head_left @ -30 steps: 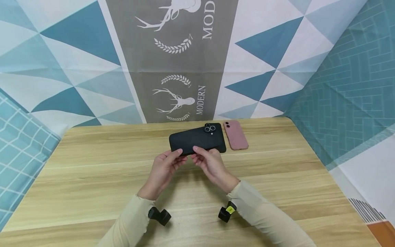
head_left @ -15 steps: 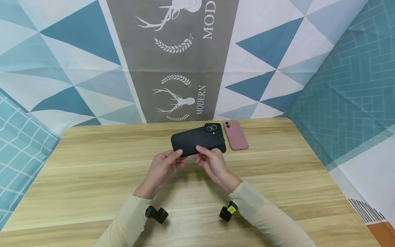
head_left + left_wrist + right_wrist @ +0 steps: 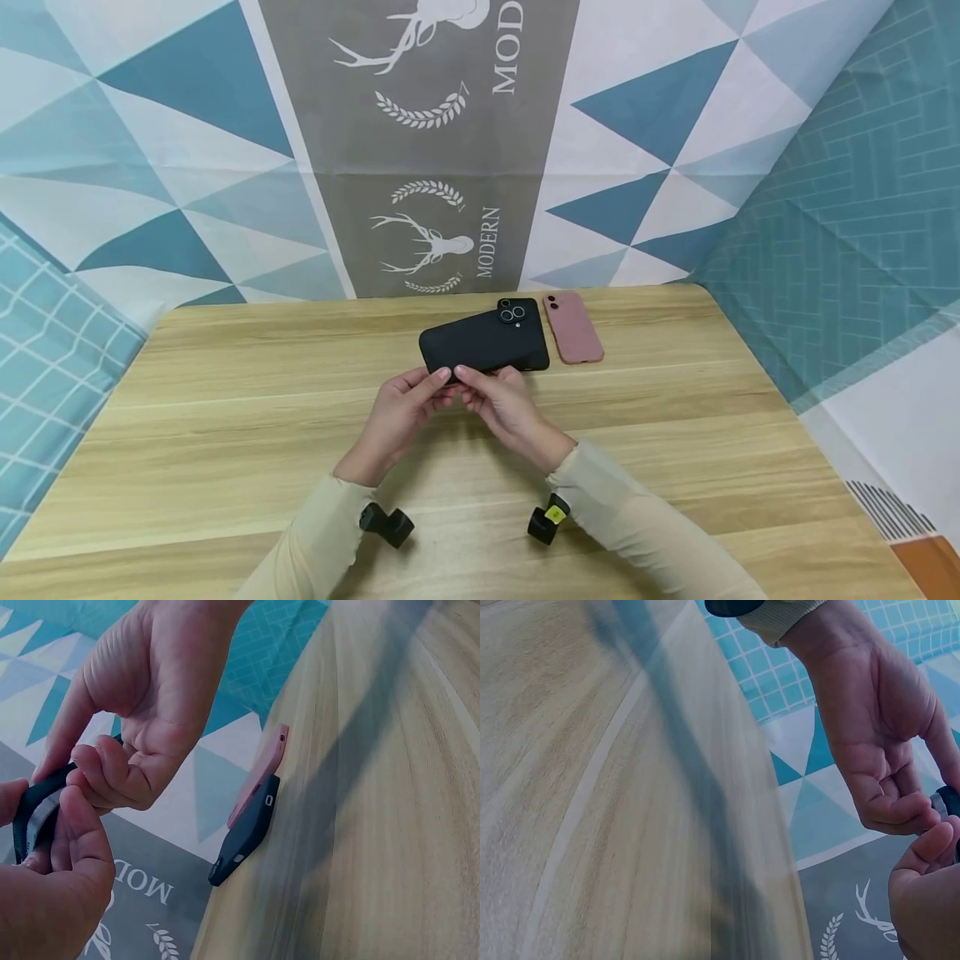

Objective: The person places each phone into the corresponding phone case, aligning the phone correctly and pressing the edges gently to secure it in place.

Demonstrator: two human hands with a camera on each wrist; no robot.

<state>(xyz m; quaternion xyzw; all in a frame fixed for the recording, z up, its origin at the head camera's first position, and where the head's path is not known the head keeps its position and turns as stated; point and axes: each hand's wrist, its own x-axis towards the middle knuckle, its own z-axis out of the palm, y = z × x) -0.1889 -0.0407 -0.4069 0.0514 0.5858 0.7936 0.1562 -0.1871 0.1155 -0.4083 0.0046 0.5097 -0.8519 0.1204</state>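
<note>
Both hands hold a black phone case (image 3: 465, 343) by its near edge, over the table. My left hand (image 3: 397, 417) pinches its near left corner between thumb and fingers. Close beside it, my right hand (image 3: 517, 418) pinches the same edge, and the two thumb tips nearly meet. The left wrist view shows the held case (image 3: 36, 796) edge-on, with a grey inner face between the fingers. In the head view it partly covers a second black phone case (image 3: 538, 346) lying on the table. A pink phone case (image 3: 574, 329) lies to the right of that one.
The wood-grain table (image 3: 225, 467) ends at the back against a patterned cloth (image 3: 420, 167) with triangles and deer prints. Tiled-pattern cloth (image 3: 862, 208) hangs at the sides. A small black camera (image 3: 388, 525) sits on the left wrist, another (image 3: 547, 521) on the right.
My right hand has slid left along the near edge, bringing its thumb close to the left thumb. The held case has shifted slightly right; the cases on the table stay where they were.
</note>
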